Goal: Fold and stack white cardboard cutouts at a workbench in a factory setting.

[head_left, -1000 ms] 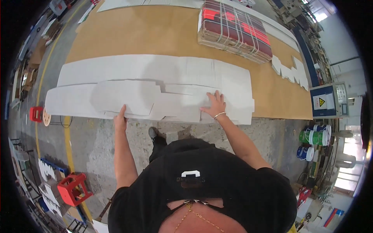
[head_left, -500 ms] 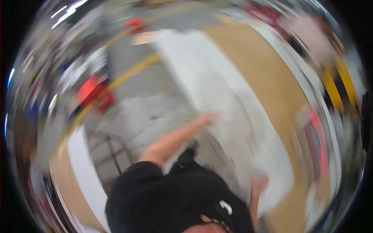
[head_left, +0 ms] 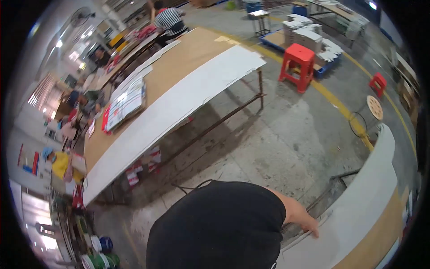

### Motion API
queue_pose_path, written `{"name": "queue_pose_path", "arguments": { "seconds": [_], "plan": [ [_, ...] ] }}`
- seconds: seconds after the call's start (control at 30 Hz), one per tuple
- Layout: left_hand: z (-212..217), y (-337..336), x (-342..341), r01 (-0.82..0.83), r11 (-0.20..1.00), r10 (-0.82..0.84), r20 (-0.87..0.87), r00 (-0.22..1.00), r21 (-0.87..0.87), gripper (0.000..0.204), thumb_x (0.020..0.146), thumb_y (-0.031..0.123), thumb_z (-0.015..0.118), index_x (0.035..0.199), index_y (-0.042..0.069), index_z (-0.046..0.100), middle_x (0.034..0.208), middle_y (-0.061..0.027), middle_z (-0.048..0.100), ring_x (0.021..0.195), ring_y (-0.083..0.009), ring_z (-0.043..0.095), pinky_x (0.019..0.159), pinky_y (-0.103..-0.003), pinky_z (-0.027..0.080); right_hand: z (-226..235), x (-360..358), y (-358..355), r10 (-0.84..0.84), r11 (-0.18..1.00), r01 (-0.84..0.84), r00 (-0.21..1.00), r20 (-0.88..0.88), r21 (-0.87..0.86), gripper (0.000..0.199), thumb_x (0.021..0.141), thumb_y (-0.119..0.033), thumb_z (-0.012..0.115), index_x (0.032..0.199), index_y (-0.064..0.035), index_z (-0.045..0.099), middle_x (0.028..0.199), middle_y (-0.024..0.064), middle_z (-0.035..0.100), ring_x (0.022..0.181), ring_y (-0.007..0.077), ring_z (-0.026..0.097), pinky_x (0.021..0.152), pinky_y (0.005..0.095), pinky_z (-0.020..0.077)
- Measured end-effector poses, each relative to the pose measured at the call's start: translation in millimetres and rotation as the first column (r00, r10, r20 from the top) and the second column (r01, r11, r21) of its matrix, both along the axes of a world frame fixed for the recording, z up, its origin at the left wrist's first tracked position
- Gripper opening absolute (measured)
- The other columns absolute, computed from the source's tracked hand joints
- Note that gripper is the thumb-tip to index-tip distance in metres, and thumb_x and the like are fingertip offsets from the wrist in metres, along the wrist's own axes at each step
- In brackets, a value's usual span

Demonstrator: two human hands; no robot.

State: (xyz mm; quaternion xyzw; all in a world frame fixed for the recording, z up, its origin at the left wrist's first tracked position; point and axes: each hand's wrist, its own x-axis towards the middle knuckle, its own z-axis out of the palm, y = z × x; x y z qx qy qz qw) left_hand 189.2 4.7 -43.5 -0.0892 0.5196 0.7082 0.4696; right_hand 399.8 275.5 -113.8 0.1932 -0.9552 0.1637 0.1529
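My left hand [head_left: 311, 227] reaches out at the lower right from under my black sleeve. Its fingertips rest at the near edge of a long white strip [head_left: 360, 208], which lies along a brown-topped table [head_left: 380, 238]. The fingers look loosely extended, and nothing shows in them. My right hand is out of the picture. My black-clothed shoulder and upper arm [head_left: 219, 224] cover the bottom middle and hide part of the floor.
A second brown-topped table [head_left: 172, 60] with a white strip and flat packages [head_left: 127, 104] crosses the left. Red stools [head_left: 298, 67] and stacked white sheets [head_left: 307, 33] stand beyond. A person in yellow [head_left: 62, 166] is far left, another in stripes [head_left: 169, 21] farther back. Buckets [head_left: 101, 260] sit lower left.
My view has swung to the left, so the strip I was beside is now at the lower right. My right hand has left the picture. My left hand, formerly outstretched, is at the strip's edge.
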Motion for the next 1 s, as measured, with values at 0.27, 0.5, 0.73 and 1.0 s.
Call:
{"name": "queue_pose_path", "arguments": {
  "seconds": [0.27,0.5,0.73,1.0],
  "plan": [
    [-20.4,-0.4,-5.8,-0.093,0.985,0.101,-0.048,0.994,0.143,0.035,0.072,0.019,0.074,0.099,0.005,0.059,0.093,-0.0105,0.062,0.084,-0.022,0.06,0.064,-0.038,0.05,-62.9,-83.0,-86.7,0.215,0.976,-0.216,0.976,-0.043,-0.01,0.057,0.086,-0.039,0.049,0.13,-0.0048,0.038,0.133,0.0178,0.036,0.123,0.0333,0.035,0.104,0.0441,0.0244],
    [8.7,-0.7,9.9,0.347,0.932,-0.36,-0.377,0.853,-0.103,0.046,0.073,0.042,0.068,0.106,0.011,0.062,0.1,-0.0066,0.061,0.094,-0.0203,0.057,0.076,-0.035,0.046,-65.6,-49.9,-122.8,0.056,0.989,-0.043,0.995,-0.088,0.14,0.055,0.089,-0.037,0.045,0.133,-0.0063,0.036,0.138,0.0166,0.031,0.125,0.0322,0.032,0.105,0.0441,0.0225],
    [-14.9,-26.9,3.3,0.228,0.901,-0.377,-0.405,0.833,-0.37,0.056,0.078,0.049,0.059,0.109,0.002,0.06,0.103,-0.0121,0.062,0.093,-0.0225,0.058,0.087,-0.033,0.044,88.2,127.4,-127.3,-0.837,0.518,0.808,0.413,0.358,0.281,0.069,0.077,-0.043,0.06,0.13,-0.0039,0.04,0.129,0.0178,0.042,0.124,0.0382,0.032,0.104,0.0495,0.0205],
    [95.5,29.5,41.8,0.138,0.971,-0.222,-0.95,0.218,-0.195,0.05,0.08,0.011,0.059,0.123,-0.007,0.041,0.116,-0.0216,0.054,0.108,-0.0297,0.051,0.093,-0.035,0.038,108.3,122.2,-148.3,-0.914,0.321,0.936,0.267,0.305,0.143,0.076,0.07,-0.058,0.059,0.134,-0.0251,0.037,0.144,0.0179,0.017,0.132,0.0413,0.01,0.1,0.0609,0.0075]
  ]
}}
